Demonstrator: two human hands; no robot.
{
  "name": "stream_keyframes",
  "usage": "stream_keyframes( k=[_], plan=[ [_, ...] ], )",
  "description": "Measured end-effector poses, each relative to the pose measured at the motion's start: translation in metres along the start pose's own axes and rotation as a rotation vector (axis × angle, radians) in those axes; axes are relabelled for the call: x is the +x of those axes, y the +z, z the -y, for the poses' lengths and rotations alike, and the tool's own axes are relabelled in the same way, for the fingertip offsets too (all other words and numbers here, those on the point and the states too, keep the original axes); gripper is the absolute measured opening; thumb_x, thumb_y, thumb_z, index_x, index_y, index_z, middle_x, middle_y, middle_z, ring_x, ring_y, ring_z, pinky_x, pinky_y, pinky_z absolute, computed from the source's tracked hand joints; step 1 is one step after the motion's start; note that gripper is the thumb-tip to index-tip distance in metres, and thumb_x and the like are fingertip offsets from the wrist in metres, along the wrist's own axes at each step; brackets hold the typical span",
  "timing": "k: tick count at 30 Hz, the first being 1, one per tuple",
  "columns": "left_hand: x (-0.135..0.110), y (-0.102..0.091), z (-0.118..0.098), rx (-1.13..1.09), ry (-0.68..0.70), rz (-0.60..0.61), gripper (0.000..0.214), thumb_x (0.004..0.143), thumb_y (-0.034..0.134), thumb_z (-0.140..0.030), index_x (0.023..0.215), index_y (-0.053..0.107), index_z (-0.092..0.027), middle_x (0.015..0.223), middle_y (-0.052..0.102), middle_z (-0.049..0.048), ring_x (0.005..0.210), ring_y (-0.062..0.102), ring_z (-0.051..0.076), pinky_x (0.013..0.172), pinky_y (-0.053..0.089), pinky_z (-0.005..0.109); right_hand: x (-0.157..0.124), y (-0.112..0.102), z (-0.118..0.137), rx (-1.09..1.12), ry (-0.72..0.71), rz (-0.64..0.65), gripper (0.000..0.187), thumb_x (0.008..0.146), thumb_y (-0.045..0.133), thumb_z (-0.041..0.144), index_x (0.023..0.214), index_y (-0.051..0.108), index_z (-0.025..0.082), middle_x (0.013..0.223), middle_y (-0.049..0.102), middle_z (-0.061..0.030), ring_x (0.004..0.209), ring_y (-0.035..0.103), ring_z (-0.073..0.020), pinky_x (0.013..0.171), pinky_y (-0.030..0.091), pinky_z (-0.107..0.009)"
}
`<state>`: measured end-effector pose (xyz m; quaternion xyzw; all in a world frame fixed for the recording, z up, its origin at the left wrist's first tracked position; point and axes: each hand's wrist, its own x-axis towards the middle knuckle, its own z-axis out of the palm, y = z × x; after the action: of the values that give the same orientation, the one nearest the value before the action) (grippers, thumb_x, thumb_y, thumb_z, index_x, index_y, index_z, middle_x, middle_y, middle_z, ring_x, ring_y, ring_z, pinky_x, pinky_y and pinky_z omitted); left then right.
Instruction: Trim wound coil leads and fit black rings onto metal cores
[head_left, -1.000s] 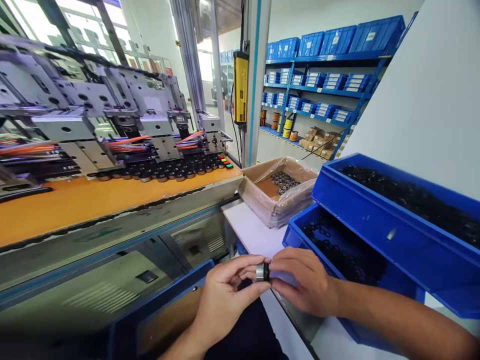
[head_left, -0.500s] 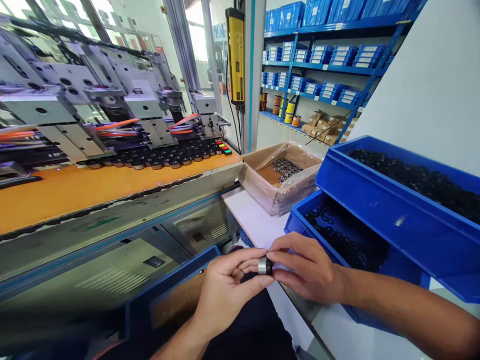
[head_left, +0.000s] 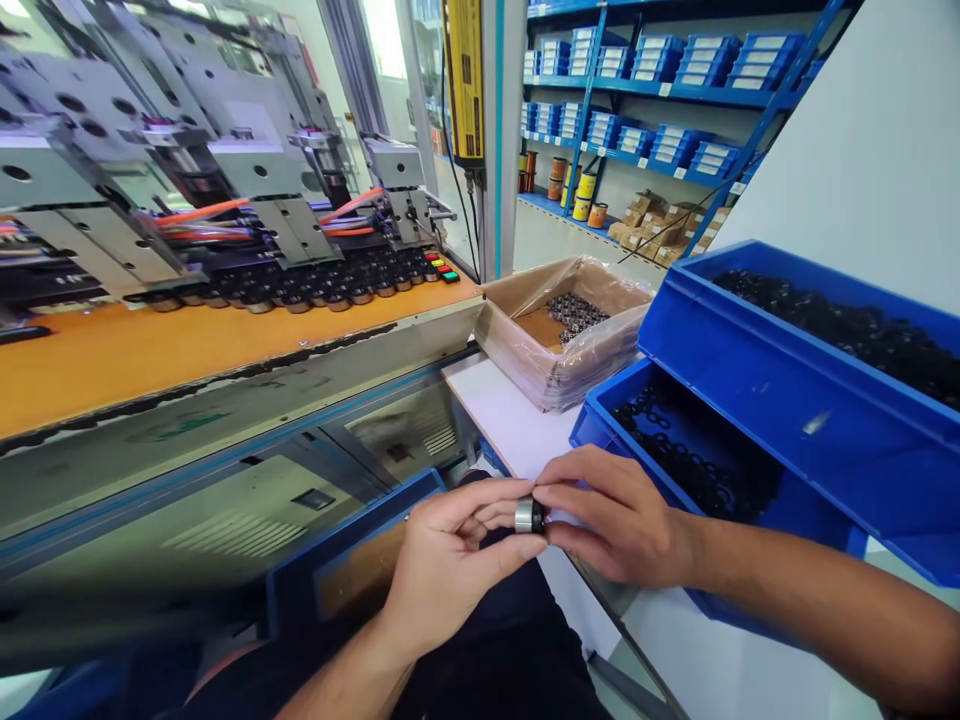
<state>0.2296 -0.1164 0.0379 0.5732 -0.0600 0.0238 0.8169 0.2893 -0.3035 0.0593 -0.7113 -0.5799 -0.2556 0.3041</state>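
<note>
Beside blue bins (head_left: 757, 400), hands (head_left: 446, 560) (head_left: 634, 525) tight around cylinder (head_left: 526, 516)

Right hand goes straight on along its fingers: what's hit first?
The short silver-and-black cylinder, which the right hand seems to touch; beyond it, probably the left hand, though depth is unclear.

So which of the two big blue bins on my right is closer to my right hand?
The lower bin: its rim is just beyond your right hand. The upper bin, overlapping it in view, stands higher and farther off.
</note>
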Motion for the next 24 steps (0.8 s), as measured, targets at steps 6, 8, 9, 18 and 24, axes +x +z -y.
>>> stream_keyframes(
  k=[6, 8, 9, 18, 24],
  plan=[
    [-0.0014, -0.0012, 0.0023, -0.058, -0.003, 0.015, 0.04, 0.063, 0.08, 0.001, 0.094, 0.08, -0.024, 0.083, 0.081, 0.0001, 0.075, 0.077, 0.014, 0.073, 0.061, 0.017, -0.0019, 0.003, -0.0003, -0.013, -0.017, -0.009, 0.023, 0.093, 0.059, 0.014, 0.115, 0.055, 0.009, 0.101, 0.065, -0.0142, 0.092, 0.064, -0.0193, 0.074, 0.058, -0.032],
    [-0.0025, -0.001, 0.0025, -0.066, -0.016, 0.011, 0.038, 0.063, 0.079, 0.002, 0.093, 0.08, -0.023, 0.08, 0.081, 0.0007, 0.074, 0.077, 0.014, 0.073, 0.061, 0.017, -0.0021, 0.004, -0.0001, -0.005, -0.009, -0.016, 0.026, 0.093, 0.06, 0.015, 0.117, 0.055, 0.007, 0.102, 0.065, -0.0151, 0.093, 0.065, -0.0199, 0.075, 0.058, -0.032],
    [-0.003, -0.0009, 0.0025, -0.071, -0.022, 0.009, 0.038, 0.063, 0.079, 0.003, 0.092, 0.08, -0.022, 0.08, 0.081, 0.0009, 0.073, 0.077, 0.013, 0.073, 0.061, 0.017, -0.002, 0.0043, 0.0, 0.003, -0.003, -0.013, 0.026, 0.093, 0.06, 0.015, 0.117, 0.055, 0.008, 0.102, 0.065, -0.0148, 0.093, 0.065, -0.0194, 0.076, 0.058, -0.032],
    [-0.003, -0.0035, 0.0045, -0.1, -0.032, 0.022, 0.039, 0.064, 0.079, 0.003, 0.094, 0.08, -0.023, 0.082, 0.081, 0.0011, 0.074, 0.076, 0.012, 0.075, 0.06, 0.016, -0.0012, 0.0053, -0.001, -0.008, -0.02, -0.031, 0.024, 0.092, 0.06, 0.012, 0.115, 0.056, 0.009, 0.1, 0.066, -0.014, 0.09, 0.065, -0.019, 0.073, 0.058, -0.031],
    [-0.0026, -0.0035, 0.006, -0.105, -0.031, 0.025, 0.039, 0.065, 0.08, 0.002, 0.095, 0.08, -0.024, 0.083, 0.081, 0.0013, 0.076, 0.077, 0.012, 0.075, 0.06, 0.015, -0.0008, 0.0058, -0.0006, -0.001, -0.038, -0.036, 0.022, 0.092, 0.061, 0.013, 0.113, 0.056, 0.008, 0.098, 0.066, -0.0143, 0.089, 0.065, -0.0196, 0.073, 0.058, -0.032]
  ],
)
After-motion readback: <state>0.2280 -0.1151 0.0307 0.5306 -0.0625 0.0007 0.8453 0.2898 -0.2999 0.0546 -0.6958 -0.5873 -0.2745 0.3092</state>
